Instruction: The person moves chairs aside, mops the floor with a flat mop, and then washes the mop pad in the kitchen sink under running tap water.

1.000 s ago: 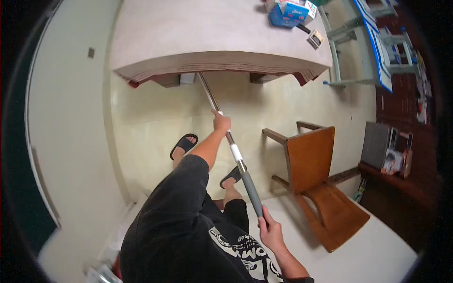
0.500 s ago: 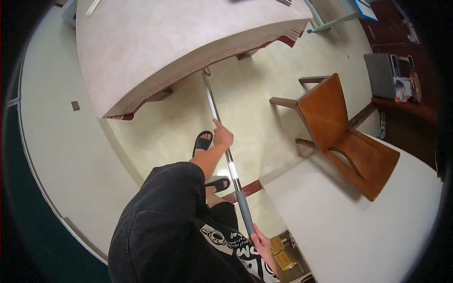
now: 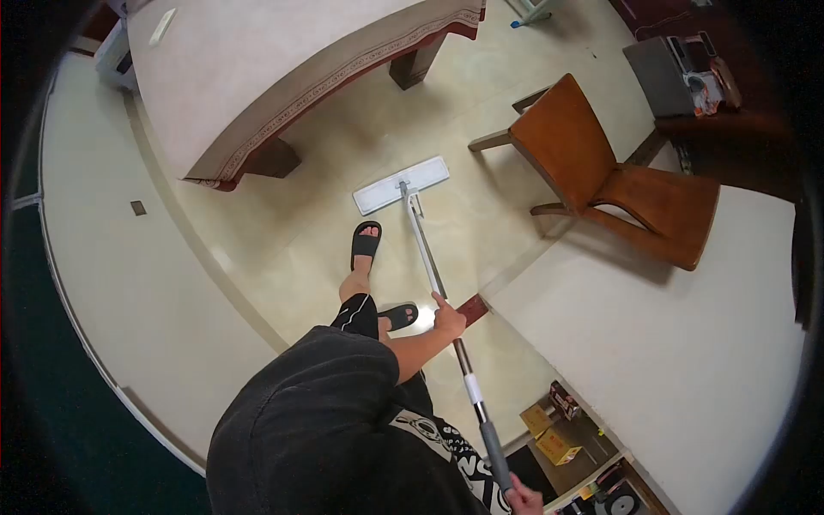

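Observation:
A flat mop (image 3: 421, 232) slants across the middle of the head view, with a metal pole and a grey grip at its lower end. Its white rectangular head (image 3: 378, 196) lies on the tiled floor in front of the tablecloth's hanging edge. My left hand (image 3: 448, 319) is closed around the middle of the pole. Lower down, near the bottom edge, my right hand (image 3: 524, 496) wraps the end of the grey grip; part of it is cut off by the frame.
A table with a pale cloth (image 3: 257, 69) stands ahead on thick legs. To the right is a brown wooden chair (image 3: 571, 154), beside a white surface (image 3: 635, 343). Small yellow boxes (image 3: 556, 446) sit at lower right. My sandalled feet (image 3: 366, 245) are left of the mop.
The mop has come back toward me, and its head now shows out from beneath the table. Both hands have moved down and right with the pole.

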`<action>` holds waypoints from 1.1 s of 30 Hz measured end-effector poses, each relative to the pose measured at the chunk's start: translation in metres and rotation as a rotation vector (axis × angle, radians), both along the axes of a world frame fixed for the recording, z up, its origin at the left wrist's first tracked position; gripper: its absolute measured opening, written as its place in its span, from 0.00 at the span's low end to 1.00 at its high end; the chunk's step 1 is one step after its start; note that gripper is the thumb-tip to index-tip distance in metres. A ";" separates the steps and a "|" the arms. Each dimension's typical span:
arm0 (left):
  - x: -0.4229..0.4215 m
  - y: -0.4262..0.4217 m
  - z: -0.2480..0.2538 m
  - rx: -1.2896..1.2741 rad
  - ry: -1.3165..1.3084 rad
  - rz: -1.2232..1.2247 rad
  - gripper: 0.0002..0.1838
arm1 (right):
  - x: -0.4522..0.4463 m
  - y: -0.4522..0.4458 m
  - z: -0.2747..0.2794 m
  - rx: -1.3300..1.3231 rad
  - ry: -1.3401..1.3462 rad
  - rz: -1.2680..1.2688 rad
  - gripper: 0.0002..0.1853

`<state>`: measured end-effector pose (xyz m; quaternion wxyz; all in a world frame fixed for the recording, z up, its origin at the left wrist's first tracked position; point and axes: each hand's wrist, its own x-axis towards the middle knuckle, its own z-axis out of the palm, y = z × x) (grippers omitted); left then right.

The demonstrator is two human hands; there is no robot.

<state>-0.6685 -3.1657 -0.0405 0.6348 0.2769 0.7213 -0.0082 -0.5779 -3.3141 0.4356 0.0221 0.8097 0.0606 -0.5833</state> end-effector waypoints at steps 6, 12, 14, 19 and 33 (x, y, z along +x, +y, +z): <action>-0.043 0.062 -0.001 0.097 -0.043 0.455 0.55 | 0.019 0.041 -0.083 0.090 0.021 0.501 0.27; -0.164 0.230 -0.109 0.261 -0.061 0.597 0.48 | -0.045 0.192 -0.222 0.487 0.073 0.843 0.29; -0.196 0.303 -0.093 0.210 -0.068 0.577 0.48 | -0.062 0.247 -0.271 0.547 0.252 0.728 0.30; -0.237 0.436 -0.166 0.386 0.234 0.389 0.32 | -0.095 0.315 -0.383 0.646 0.528 0.052 0.29; -0.071 0.098 -0.105 0.297 0.471 -0.240 0.53 | 0.023 0.010 -0.228 0.346 0.396 -0.016 0.31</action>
